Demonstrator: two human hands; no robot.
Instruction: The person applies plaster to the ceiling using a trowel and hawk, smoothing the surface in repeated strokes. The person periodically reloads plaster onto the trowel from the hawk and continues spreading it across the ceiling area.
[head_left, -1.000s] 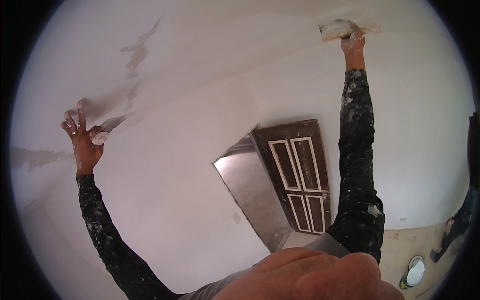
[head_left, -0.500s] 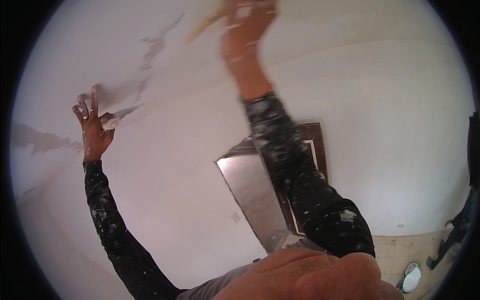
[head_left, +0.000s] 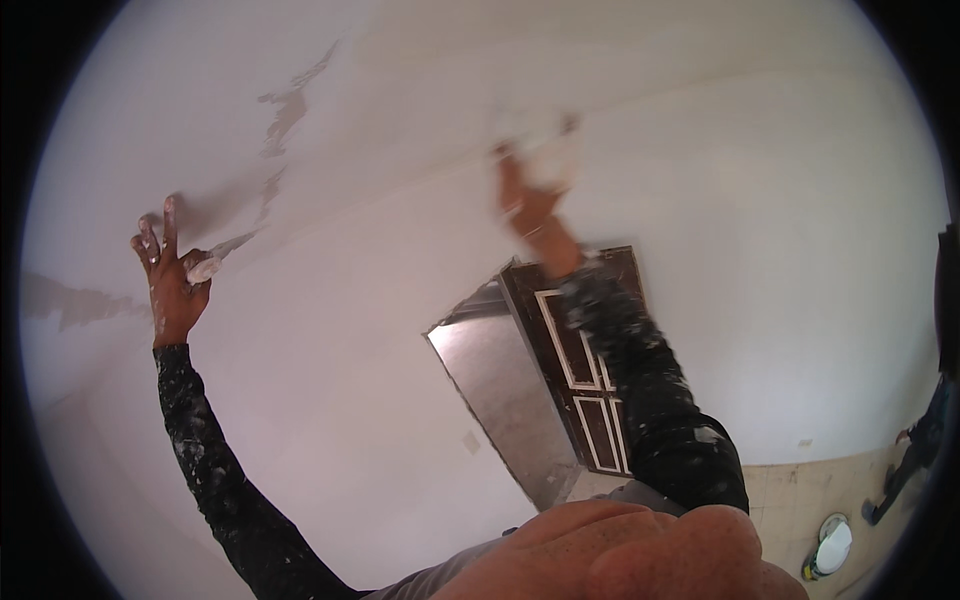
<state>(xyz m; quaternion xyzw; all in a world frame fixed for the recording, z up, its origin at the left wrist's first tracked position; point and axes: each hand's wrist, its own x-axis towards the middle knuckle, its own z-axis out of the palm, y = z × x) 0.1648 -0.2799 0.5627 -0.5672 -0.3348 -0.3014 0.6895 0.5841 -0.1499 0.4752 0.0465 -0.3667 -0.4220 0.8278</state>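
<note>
My left hand (head_left: 178, 285) is raised at the left, by the pale, smooth plastered surface. Thumb and forefinger pinch a putty knife (head_left: 205, 270) with a whitish handle and a narrow grey blade pointing up to the right. The other fingers stretch up and apart, their tips smeared white. My right hand (head_left: 535, 205) is up near the middle, blurred by motion. A pale thing (head_left: 545, 150) lies in its grip, too smeared to name. Both dark sleeves are spattered with white.
Grey, ragged patches (head_left: 285, 115) mark the surface above my left hand. A dark panelled door (head_left: 590, 390) stands beside an opening (head_left: 500, 380). On the tiled floor (head_left: 780, 510) at lower right is a round container with a white top (head_left: 832, 550). Another person (head_left: 915, 450) is at the right edge.
My right hand has swept down and slightly right from the top edge, uncovering more of the door. My left hand sits slightly lower and further left in view, still pinching the putty knife.
</note>
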